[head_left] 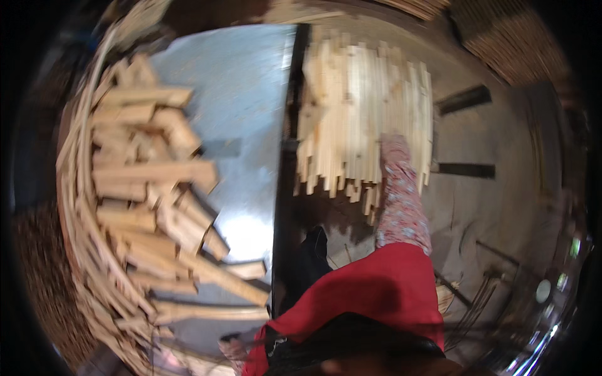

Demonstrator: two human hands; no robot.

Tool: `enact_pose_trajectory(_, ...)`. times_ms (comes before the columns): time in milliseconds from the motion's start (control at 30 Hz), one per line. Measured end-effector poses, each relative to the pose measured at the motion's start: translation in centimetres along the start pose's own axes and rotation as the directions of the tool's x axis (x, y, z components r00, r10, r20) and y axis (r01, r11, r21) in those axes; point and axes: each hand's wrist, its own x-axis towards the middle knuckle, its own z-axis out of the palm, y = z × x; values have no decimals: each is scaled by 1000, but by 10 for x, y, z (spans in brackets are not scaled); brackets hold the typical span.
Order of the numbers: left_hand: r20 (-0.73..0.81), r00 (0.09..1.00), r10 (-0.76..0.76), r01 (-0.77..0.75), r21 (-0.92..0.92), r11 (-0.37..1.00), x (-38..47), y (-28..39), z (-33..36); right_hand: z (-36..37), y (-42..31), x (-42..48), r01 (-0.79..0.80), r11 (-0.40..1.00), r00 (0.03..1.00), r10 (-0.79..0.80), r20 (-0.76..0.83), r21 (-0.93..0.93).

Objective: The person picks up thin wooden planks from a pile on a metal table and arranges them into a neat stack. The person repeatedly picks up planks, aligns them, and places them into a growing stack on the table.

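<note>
My right arm, in a red garment and a floral sleeve, reaches forward over a layer of pale wooden strips. My right hand is blurred at the sleeve's end, over the near right part of the strips; its grip cannot be made out. The strips lie side by side with uneven ends. At the lower left, my left sleeve shows beside the table's near edge, but my left hand cannot be made out. Short wooden offcuts lie piled on the smooth, shiny tabletop to the left.
A dark rail runs between the tabletop and the strips. Long thin slats line the table's left side. Two dark bars stick out right of the strips. Bundled wood is stacked at the far right. Metal rods stand at the lower right.
</note>
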Motion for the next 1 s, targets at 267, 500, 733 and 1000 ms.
enact_pose_trajectory(267, -225, 819, -528, 559, 104, 823, -28, -65, -85, 65, -179, -230, 919, 104, 362, -607, -708, 380)
enact_pose_trajectory(500, -601, 661, -449, 529, -51, 847, -62, -185, 80, 204, -300, -583, 955, -293, -283, -947, 149, -49)
enact_pose_trajectory(733, -471, 752, -461, 410, -214, 887, -66, -199, 23, 215, -278, -575, 990, 6, 45, -959, 281, -139)
enact_pose_trajectory(1000, -154, 970, -187, -98, -955, 278, -69, -132, -23, 221, -283, -655, 522, 6, -515, -795, 320, 853)
